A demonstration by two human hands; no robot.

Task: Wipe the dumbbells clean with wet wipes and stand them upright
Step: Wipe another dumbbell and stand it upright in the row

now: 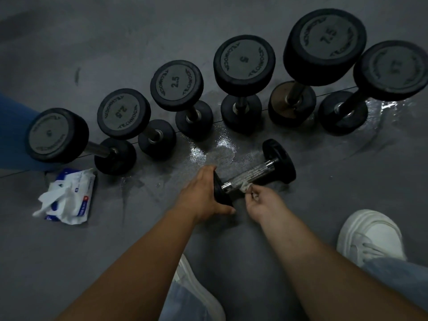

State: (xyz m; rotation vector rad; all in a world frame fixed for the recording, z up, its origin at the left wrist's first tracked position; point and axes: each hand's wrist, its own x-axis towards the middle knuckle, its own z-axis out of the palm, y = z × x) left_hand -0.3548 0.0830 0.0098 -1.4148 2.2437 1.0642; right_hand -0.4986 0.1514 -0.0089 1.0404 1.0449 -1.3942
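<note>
The grey floor [104,256] fills most of what's in front of me, with a wet patch [208,151] shining in the middle of it. Six black dumbbells stand on end in a row along the far side. The 7.5 dumbbell [324,42] is the biggest, and the far-right dumbbell [391,70] stands just beside it. To the left come the 5 dumbbell [244,59], the two 2.5 dumbbells [176,82] [124,112] and the far-left dumbbell [55,135], whose number I can't read.

Nearer the person, at the edge of the wet patch, the seventh dumbbell [254,172] lies on its side, running from near-left to far-right. A white shoe [368,235] is planted on the right, well apart from it. The wipes pack [69,195] lies on the floor at the left, just beside the far-left dumbbell's base, with a sheet pulled out of its top.

The left hand [201,195] grips the seventh dumbbell's near end weight, fingers over the top and thumb underneath. The right hand [261,202] has its fingertips pinched together on a crumpled wipe [246,187], which touches the chrome handle close to that near weight
</note>
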